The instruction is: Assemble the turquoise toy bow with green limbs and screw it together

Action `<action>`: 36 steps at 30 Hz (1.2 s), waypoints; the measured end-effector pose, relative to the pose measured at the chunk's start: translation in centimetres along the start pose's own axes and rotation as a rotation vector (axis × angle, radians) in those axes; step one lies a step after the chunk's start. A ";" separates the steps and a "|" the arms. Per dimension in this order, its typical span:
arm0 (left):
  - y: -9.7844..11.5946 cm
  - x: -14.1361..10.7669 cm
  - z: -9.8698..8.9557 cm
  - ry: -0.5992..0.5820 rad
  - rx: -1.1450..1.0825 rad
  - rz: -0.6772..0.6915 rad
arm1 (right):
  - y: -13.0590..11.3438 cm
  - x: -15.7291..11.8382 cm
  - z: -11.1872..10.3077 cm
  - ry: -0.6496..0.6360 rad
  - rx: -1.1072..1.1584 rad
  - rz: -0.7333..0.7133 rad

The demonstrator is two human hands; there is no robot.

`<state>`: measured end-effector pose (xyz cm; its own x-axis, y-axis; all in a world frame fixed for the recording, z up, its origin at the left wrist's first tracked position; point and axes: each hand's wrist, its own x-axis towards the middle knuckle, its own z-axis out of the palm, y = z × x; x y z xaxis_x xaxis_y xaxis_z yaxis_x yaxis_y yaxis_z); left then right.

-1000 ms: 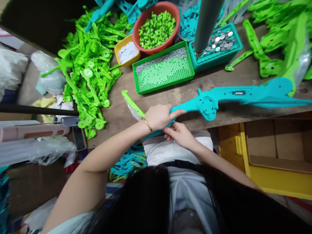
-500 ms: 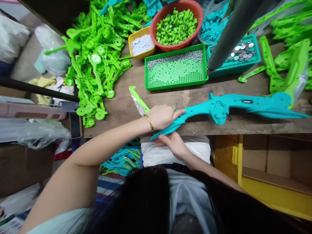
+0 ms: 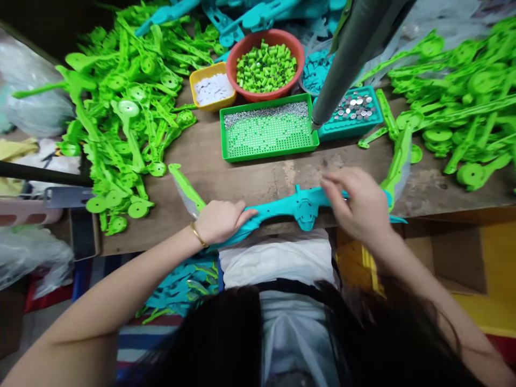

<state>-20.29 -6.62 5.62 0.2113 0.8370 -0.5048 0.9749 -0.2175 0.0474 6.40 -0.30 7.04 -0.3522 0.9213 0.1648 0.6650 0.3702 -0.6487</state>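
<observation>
A long turquoise plastic toy bow body (image 3: 278, 208) lies along the front edge of the table, with a light green arm at each end. My left hand (image 3: 221, 221) is wrapped round its left section, thumb on top. Over its right section is my right hand (image 3: 358, 204), fingers bent and thumb apart, covering part of the piece; nothing shows between the fingers. The left green arm (image 3: 186, 188) sticks out beyond my left hand. The right green arm (image 3: 399, 161) rises past my right hand.
Behind stand a green tray of screws (image 3: 270, 153), a red bowl of green pieces (image 3: 229, 70), a yellow tub of white pieces (image 3: 213, 105) and a teal box of metal discs (image 3: 346, 130). A dark pole (image 3: 346, 59) slants down there. Green parts (image 3: 121, 107) heap on both sides.
My right hand has left the underside of the piece's left end and moved right, over its other half. My left hand keeps its grip. The camera view has shifted.
</observation>
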 end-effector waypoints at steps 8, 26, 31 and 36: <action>0.2 -1.3 1.8 0.144 0.043 -0.009 | 3.9 1.7 0.8 -0.326 -0.724 0.051; 0.1 -0.3 2.8 0.063 0.014 -0.013 | 3.5 1.7 0.5 -0.574 -0.441 -0.188; 0.2 -0.2 2.9 0.070 0.037 -0.013 | 3.5 1.8 0.2 -0.556 -0.388 -0.101; 0.7 0.2 3.0 0.074 0.029 -0.010 | 4.2 2.0 0.1 -0.619 -0.398 -0.160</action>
<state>-19.74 -8.08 2.99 0.2068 0.8737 -0.4403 0.9748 -0.2222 0.0170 8.47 3.07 4.60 -0.6921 0.6611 -0.2898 0.7212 0.6168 -0.3152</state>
